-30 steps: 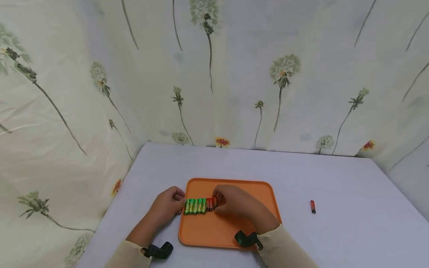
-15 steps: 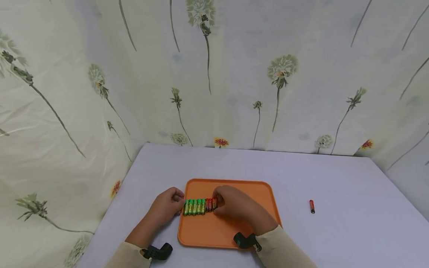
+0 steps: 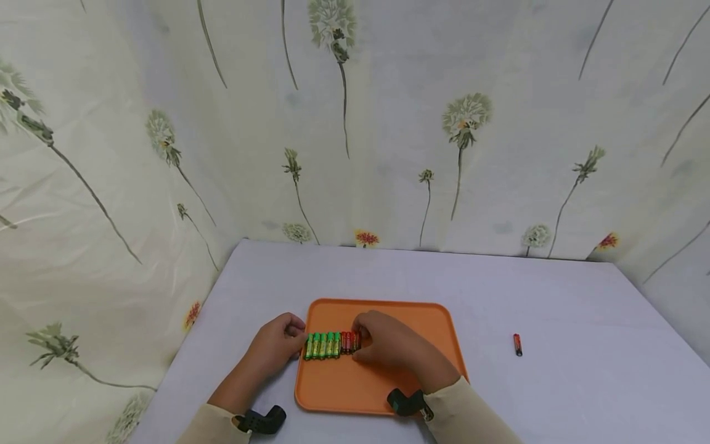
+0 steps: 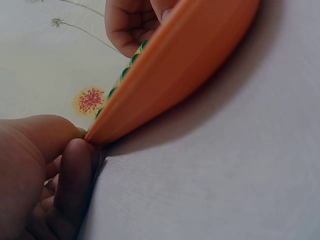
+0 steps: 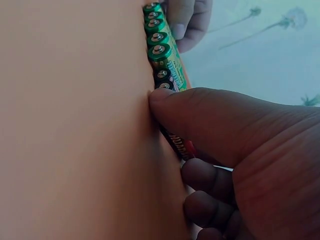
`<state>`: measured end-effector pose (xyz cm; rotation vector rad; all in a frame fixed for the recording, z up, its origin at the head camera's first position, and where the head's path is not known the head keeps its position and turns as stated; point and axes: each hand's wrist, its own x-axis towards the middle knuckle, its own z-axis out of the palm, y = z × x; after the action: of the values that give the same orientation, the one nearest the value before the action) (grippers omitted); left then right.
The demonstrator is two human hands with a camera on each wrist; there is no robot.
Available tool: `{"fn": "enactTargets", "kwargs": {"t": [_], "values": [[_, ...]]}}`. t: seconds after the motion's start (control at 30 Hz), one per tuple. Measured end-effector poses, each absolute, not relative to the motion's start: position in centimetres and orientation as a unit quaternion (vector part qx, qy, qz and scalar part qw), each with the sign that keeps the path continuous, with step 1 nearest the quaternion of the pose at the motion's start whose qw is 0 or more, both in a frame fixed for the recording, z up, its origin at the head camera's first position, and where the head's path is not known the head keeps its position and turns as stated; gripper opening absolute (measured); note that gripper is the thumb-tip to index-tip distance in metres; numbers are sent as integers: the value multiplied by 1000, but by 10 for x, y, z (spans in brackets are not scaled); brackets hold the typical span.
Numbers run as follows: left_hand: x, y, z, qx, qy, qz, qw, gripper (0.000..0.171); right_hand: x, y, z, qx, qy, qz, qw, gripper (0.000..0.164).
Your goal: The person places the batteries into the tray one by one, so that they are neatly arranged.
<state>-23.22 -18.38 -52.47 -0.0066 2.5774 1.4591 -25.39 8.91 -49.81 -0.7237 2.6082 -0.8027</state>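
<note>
A row of several green-and-gold batteries (image 3: 323, 346) lies side by side on the orange tray (image 3: 338, 391), continued on the right by a few red-and-black batteries (image 3: 346, 343). My right hand (image 3: 391, 342) pinches the outermost red battery between thumb and fingers; in the right wrist view the thumb (image 5: 200, 117) covers its near end. At the tray's left edge, my left hand (image 3: 275, 342) grips the rim beside the first green battery. The left wrist view has its thumb (image 4: 50, 132) at the rim's top and a finger (image 4: 77, 175) below.
One loose red battery (image 3: 518, 345) lies on the pale tablecloth (image 3: 554, 394) right of the tray. A flower-patterned sheet (image 3: 399, 123) hangs behind the table and along its left side. Both wrists wear dark camera mounts (image 3: 407, 402).
Both hands keep their places at the two ends of the battery row. Only the head view has shifted slightly; the row looks the same.
</note>
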Motion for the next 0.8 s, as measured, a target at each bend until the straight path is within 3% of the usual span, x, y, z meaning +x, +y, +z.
{"fn": "enactTargets", "kwargs": {"t": [0.8], "values": [[-230, -184, -522, 3, 867, 491, 88, 20, -255, 96, -502, -256, 907, -292, 164, 44]]}}
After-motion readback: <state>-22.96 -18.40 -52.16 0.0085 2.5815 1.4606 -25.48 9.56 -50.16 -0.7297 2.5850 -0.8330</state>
